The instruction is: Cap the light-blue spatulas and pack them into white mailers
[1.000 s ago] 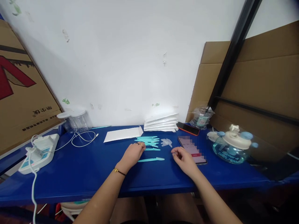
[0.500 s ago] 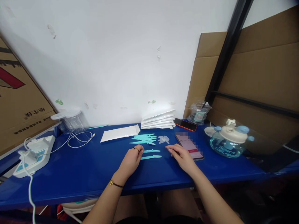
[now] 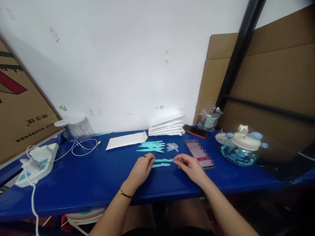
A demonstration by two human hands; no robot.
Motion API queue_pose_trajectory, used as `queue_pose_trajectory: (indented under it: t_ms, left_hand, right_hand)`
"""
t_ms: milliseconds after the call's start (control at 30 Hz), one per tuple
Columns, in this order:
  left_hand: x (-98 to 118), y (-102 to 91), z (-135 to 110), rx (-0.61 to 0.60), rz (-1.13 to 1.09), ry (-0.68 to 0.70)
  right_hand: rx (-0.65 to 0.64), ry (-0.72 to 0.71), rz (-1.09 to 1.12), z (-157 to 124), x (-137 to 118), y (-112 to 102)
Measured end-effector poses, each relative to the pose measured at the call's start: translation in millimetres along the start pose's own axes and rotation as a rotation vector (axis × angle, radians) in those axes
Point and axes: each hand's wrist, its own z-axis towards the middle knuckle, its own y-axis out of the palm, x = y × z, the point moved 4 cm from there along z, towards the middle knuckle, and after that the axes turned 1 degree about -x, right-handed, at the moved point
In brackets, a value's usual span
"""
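Observation:
My left hand [image 3: 140,169] pinches a turquoise eyebrow razor [image 3: 162,160] by its handle end, the blade end pointing right. At that end, my right hand [image 3: 191,167] is closed on a small translucent cap [image 3: 173,160], which meets the razor's tip; how far it covers the blade is too small to tell. Just below lies another turquoise razor [image 3: 162,165], its left end hidden by my left hand. Beyond my hands is a loose pile of turquoise razors [image 3: 151,146], and several clear caps [image 3: 172,147] lie to its right.
A white envelope [image 3: 125,141] and a stack of white envelopes [image 3: 166,127] lie near the wall. To the right are a phone [image 3: 198,152], an orange-edged phone [image 3: 195,131] and a water jug [image 3: 241,149]. A power strip [image 3: 39,164] with cables sits left.
My left hand has shifted slightly right with the razor. My right hand has moved a little left, and the cap in its fingers now meets the razor's tip.

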Motion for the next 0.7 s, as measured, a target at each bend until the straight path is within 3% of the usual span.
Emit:
queue_pose_trajectory:
  t_ms: [367,533,700]
  left_hand:
    - [3.6,13.2,3.8,-0.062,-0.023,0.048]
    - [-22.6,-10.7,26.9,0.018,0.092,0.086]
    - [-51.5,-20.5,56.4,0.011,0.227,0.139]
  right_hand:
    - [-0.099,-0.035,-0.103,2.6,-4.9,11.0]
    - [-0.068,-0.054,-0.297,11.9,-2.4,0.2]
    - [0.051,-0.050,-0.642,45.0,0.9,-11.7]
